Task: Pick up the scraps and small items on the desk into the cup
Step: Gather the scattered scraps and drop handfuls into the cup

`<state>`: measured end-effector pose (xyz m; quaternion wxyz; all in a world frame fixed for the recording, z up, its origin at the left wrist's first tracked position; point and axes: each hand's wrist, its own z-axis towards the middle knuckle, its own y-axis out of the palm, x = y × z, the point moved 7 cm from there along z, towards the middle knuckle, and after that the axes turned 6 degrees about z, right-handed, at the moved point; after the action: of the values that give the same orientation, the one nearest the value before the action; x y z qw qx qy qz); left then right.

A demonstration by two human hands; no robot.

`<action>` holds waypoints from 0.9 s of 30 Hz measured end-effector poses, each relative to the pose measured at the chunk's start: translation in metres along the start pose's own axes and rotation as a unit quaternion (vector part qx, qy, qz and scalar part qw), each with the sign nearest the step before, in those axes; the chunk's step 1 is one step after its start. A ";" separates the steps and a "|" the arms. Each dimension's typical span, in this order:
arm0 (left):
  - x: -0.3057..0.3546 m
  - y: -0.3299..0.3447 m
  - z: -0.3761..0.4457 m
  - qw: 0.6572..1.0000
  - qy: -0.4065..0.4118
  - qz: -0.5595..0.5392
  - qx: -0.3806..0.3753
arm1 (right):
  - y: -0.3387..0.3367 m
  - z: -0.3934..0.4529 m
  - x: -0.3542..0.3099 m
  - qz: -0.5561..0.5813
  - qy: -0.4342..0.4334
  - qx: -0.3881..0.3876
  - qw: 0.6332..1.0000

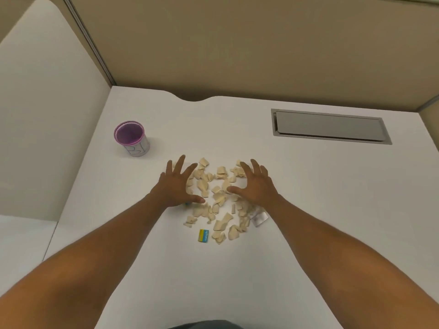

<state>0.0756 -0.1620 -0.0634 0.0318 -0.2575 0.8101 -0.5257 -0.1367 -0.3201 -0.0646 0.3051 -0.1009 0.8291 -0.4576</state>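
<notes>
Both hands are down over a loose pile of pale paper scraps on the white desk, one at each flank of the pile. The left hand has its fingers spread wide and holds nothing; its thumb points inward along the near edge of the densest patch. The right hand mirrors it, fingers splayed and slightly curled, thumb reaching in toward the left thumb, also empty. Placed this way, the two hands look set to rake the scraps together into one heap, which would be quicker than pinching pieces one by one.

Most scraps lie between the two sets of fingers, with a few just beyond the fingertips at the far side. Some sit partly under the right palm. A good share lies nearer the body than either thumb, outside the span of the hands. There too is a small yellow and blue card, apart from the fingers, and a small silvery packet just behind the right wrist. A speck of blue shows under the heel of the left hand; what it is cannot be told.

The purple cup stands upright, mouth open, well beyond and to the left of the left fingertips, apart from the pile. Nothing appears to be in it yet, so the gathering seems to be at its start.
</notes>
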 end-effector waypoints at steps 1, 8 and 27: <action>0.000 0.002 0.006 1.000 0.002 0.013 -0.009 | 0.004 0.006 -0.003 0.006 0.006 -0.016 1.000; 0.004 0.022 0.026 0.996 0.015 0.086 -0.023 | 0.043 0.021 -0.031 -0.040 -0.004 -0.064 0.997; 0.031 0.041 -0.020 0.991 0.050 0.123 0.008 | 0.051 -0.027 0.002 -0.027 0.050 -0.034 0.998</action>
<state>0.0270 -0.1466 -0.0835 0.0580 -0.1290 0.8322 -0.5361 -0.1486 -0.2732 -0.0968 0.2471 -0.1102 0.8552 -0.4421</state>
